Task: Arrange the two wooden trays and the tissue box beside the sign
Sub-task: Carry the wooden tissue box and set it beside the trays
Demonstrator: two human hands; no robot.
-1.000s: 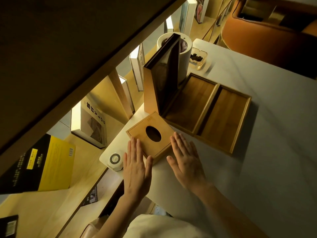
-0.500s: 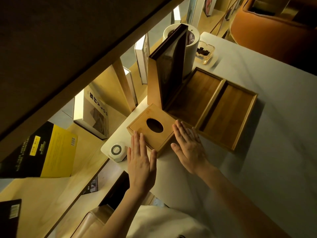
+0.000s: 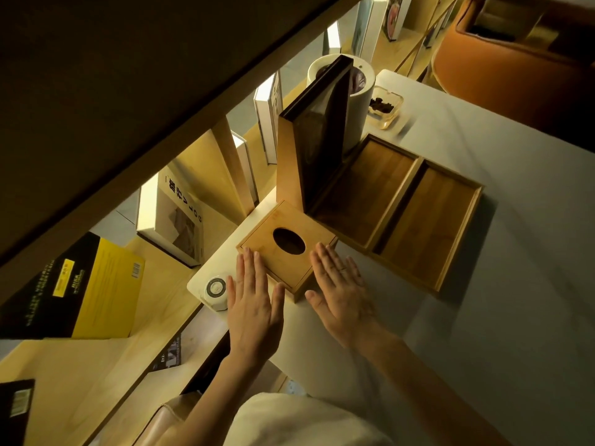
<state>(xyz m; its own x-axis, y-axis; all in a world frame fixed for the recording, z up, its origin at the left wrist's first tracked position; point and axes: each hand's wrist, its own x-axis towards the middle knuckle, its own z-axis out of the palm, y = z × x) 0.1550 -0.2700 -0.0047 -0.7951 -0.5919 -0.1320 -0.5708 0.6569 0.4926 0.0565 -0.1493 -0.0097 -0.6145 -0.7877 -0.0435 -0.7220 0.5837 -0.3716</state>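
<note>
A square wooden tissue box [image 3: 283,265] with an oval hole in its lid sits at the table's left corner. My left hand [image 3: 254,304] lies flat, its fingertips on the box's near-left edge. Flat against the box's near-right side rests my right hand [image 3: 341,291], fingers apart. Behind the box stands an upright dark sign [image 3: 314,149] in a wooden frame. Two shallow wooden trays lie side by side to the right of the sign, the left tray [image 3: 363,191] and the right tray [image 3: 428,226], touching each other.
A white cylinder pot [image 3: 360,101] and a glass ashtray [image 3: 384,107] stand behind the trays. A small white round device [image 3: 215,289] sits at the table corner by my left hand. Shelves with books [image 3: 174,220] run along the left. An orange chair [image 3: 502,53] is far right.
Both hands stay flat beside the tissue box; the right hand has slid slightly back toward the box's near corner. The box and trays keep their places.
</note>
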